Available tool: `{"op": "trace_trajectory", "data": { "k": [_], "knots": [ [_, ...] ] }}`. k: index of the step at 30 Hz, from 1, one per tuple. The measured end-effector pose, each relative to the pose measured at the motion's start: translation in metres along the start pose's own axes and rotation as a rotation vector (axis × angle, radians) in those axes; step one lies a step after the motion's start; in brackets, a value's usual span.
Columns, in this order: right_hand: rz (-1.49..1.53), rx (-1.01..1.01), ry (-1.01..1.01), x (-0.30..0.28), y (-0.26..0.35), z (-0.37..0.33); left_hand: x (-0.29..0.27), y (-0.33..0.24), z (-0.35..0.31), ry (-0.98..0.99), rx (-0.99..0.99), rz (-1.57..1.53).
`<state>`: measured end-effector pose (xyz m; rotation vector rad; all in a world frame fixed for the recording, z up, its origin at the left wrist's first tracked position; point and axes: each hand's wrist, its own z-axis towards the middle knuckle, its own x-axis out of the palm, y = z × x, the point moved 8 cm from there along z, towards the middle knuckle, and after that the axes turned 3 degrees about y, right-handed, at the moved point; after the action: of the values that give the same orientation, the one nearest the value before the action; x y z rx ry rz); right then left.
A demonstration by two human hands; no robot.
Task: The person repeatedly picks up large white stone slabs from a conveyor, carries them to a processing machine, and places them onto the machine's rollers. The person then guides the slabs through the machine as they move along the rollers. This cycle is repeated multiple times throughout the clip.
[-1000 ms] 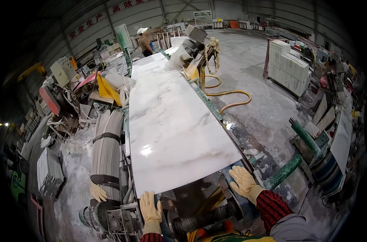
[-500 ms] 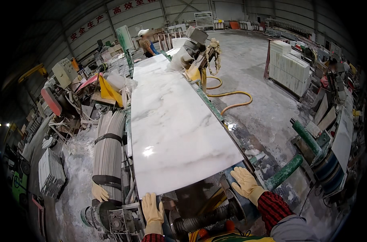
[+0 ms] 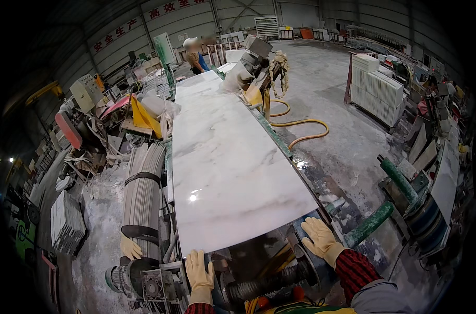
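A long white marble slab (image 3: 232, 172) with grey veins and a glossy top lies on a green-framed roller conveyor, running away from me. My left hand (image 3: 199, 275), in a cream rubber glove, lies flat with fingers stretched out by the slab's near left corner. Near the opposite corner my right hand (image 3: 321, 240), gloved alike, rests spread on the frame's end. Neither hand holds anything. Between them a dark ribbed roller (image 3: 269, 280) shows beyond the slab's near edge. Whether my left fingertips touch the slab I cannot tell.
Left of the conveyor stand a strapped bundle of grey strips (image 3: 142, 199), a loose cream glove (image 3: 130, 247) and a gear motor (image 3: 144, 282). Green rollers (image 3: 371, 225) jut out at right. A yellow hose (image 3: 311, 125) curls over the floor. Another person (image 3: 196, 57) stands at the far end.
The view has shifted very slightly. At the far end the other person's head has turned a little. Both my hands keep their places.
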<state>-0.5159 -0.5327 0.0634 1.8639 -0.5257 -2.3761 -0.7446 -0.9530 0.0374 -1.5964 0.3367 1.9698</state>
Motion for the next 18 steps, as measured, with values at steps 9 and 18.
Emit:
{"op": "trace_trajectory", "data": {
  "k": [9,18],
  "knots": [
    [0.008,0.016,-0.003,-0.0007,-0.0013,-0.005,-0.0032,-0.0038,0.0001,0.027,-0.012,0.0],
    [-0.02,0.021,0.005,-0.0005,0.0008,-0.0068,-0.0024,-0.0021,-0.0059,0.018,-0.007,0.006]
  ]
}}
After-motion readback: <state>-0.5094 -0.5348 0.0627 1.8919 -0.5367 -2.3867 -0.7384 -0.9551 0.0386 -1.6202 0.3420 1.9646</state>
